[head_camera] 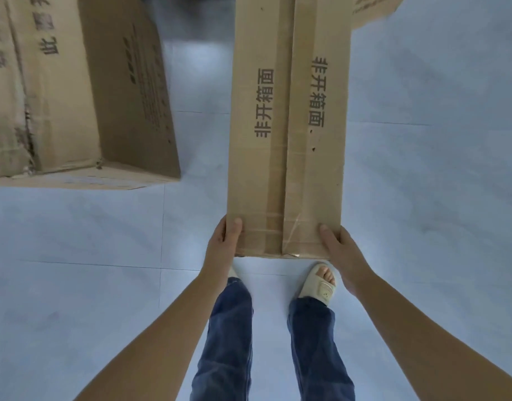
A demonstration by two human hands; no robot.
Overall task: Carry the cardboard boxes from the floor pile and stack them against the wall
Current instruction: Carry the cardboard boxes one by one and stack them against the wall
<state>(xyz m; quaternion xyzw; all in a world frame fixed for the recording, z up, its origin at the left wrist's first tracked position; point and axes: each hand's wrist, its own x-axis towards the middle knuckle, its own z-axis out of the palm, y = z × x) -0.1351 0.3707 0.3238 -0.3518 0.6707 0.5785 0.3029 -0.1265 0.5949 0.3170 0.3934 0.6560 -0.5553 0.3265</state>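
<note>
The long narrow cardboard box (288, 125) reads 非开箱面 twice in dark print, once on each top flap beside the taped centre seam, and it is held out level in front of the person, above the pale tiled floor (75, 256) and their sandalled feet. The left hand (224, 241) and right hand (340, 250) grip its near corners, thumbs lying on top and fingers curled underneath out of sight, both arms stretched forward. To the left a bigger cardboard box (83, 91) sits on the floor, its print too blurred to read.
</note>
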